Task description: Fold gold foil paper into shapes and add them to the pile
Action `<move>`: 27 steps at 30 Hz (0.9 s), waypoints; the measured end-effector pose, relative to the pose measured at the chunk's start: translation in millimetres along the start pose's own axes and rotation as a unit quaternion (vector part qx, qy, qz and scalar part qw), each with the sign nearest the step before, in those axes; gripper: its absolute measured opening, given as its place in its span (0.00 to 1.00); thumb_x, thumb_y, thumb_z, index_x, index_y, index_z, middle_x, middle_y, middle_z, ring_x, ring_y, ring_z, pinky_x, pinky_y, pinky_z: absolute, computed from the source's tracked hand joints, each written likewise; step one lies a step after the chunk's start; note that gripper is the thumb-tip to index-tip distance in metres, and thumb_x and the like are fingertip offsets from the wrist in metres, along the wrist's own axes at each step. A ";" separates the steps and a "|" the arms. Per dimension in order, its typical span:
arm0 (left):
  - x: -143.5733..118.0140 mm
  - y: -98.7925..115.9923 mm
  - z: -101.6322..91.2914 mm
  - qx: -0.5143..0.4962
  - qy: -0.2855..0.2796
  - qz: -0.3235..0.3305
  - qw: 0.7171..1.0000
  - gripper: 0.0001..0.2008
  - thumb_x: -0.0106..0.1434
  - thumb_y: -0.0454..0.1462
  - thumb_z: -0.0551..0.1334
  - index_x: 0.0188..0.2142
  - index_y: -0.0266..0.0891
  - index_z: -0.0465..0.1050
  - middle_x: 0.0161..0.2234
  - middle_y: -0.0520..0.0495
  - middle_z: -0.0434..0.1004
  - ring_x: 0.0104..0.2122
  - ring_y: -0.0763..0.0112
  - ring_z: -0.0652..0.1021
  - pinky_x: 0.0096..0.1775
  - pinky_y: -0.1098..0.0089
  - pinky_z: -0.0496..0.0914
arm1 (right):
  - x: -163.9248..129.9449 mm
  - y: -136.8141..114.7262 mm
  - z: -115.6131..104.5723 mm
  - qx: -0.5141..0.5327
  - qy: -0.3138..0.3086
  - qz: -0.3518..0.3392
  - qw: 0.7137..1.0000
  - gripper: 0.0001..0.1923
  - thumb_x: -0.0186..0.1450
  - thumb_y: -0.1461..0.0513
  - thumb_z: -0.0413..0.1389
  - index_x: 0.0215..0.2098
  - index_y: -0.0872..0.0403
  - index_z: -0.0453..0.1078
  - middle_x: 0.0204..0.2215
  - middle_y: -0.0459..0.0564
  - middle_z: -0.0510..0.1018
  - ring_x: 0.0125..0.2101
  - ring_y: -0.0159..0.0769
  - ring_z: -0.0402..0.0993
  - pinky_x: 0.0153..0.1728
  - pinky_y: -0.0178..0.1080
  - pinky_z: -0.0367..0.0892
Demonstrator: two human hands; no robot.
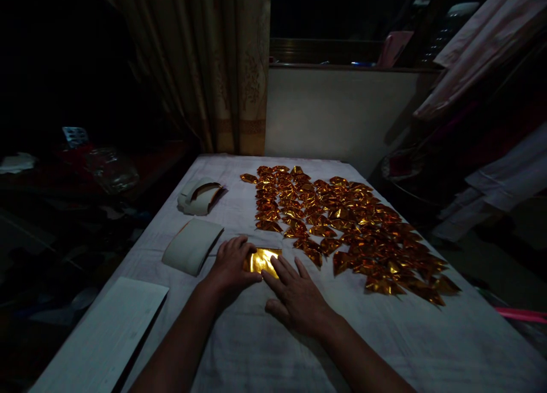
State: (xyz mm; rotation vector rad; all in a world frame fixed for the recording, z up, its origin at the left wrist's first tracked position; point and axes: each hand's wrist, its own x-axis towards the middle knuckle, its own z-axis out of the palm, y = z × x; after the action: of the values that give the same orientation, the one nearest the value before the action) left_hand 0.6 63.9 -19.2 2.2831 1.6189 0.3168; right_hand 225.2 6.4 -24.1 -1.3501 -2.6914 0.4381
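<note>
A small rectangular sheet of shiny gold foil paper [264, 262] lies on the cloth-covered table between my two hands. My left hand [231, 265] grips its left edge, the thumb at the near side and the fingers curled at the far side. My right hand [294, 293] has its fingers spread, with fingertips resting flat on the foil's right part. Beyond and to the right, many folded gold foil pieces [289, 205] are laid out in rows, with a denser heap [384, 233] toward the right edge.
On the left of the white cloth [239, 347] stand a curved pale card piece [194, 246] and another with a cut-out [192, 200]. A flat white board [106, 330] lies at the near left. A curtain [231, 68] and a wall [333, 114] close off the far side; clothes hang at the right.
</note>
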 end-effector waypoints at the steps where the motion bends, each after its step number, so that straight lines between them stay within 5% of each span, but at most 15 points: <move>1: -0.1 -2.4 -0.6 -0.002 -0.007 0.003 1.000 0.31 0.50 0.48 0.73 0.52 0.47 0.71 0.63 0.41 0.63 0.64 0.47 0.62 0.63 0.46 0.54 | 0.3 -0.2 -0.2 0.002 -0.002 0.000 1.000 0.33 0.72 0.44 0.48 0.71 0.45 0.52 0.71 0.59 0.49 0.70 0.52 0.43 0.66 0.65 0.37; 10: -2.9 -25.9 -14.5 -0.021 -0.099 0.051 0.994 0.32 0.58 0.43 0.68 0.61 0.47 0.66 0.69 0.40 0.55 0.69 0.50 0.55 0.66 0.46 0.48 | 0.8 -2.5 -4.5 0.002 -0.012 0.008 1.000 0.34 0.72 0.43 0.47 0.71 0.45 0.52 0.71 0.60 0.48 0.70 0.52 0.42 0.67 0.63 0.37; 18: -10.1 -24.9 -27.1 0.009 -0.156 0.016 0.988 0.35 0.61 0.40 0.63 0.67 0.49 0.58 0.72 0.43 0.45 0.71 0.51 0.47 0.67 0.45 0.44 | 1.3 -3.7 -6.2 0.013 -0.021 0.013 1.000 0.34 0.72 0.42 0.46 0.71 0.45 0.51 0.71 0.58 0.46 0.71 0.52 0.40 0.67 0.64 0.36; 23: -24.4 -0.7 -22.9 0.055 -0.091 0.006 0.994 0.32 0.67 0.39 0.57 0.69 0.41 0.54 0.73 0.38 0.39 0.71 0.50 0.42 0.67 0.45 0.44 | 1.7 -3.1 -4.4 0.010 -0.020 0.012 1.000 0.34 0.72 0.43 0.46 0.72 0.45 0.50 0.71 0.59 0.46 0.71 0.53 0.40 0.67 0.64 0.36; 27: -34.4 15.8 -0.9 0.052 -0.048 0.087 0.994 0.26 0.72 0.40 0.50 0.68 0.43 0.56 0.71 0.42 0.50 0.71 0.56 0.48 0.68 0.44 0.42 | 1.2 -2.2 -1.6 -0.003 -0.001 0.005 1.000 0.34 0.72 0.45 0.48 0.71 0.45 0.50 0.71 0.58 0.48 0.70 0.52 0.42 0.67 0.64 0.37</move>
State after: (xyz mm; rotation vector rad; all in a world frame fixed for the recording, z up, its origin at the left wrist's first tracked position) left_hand 2.6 26.8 -12.1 2.4835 1.4246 0.1631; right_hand 223.1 6.5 -22.0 -1.3669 -2.6903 0.4314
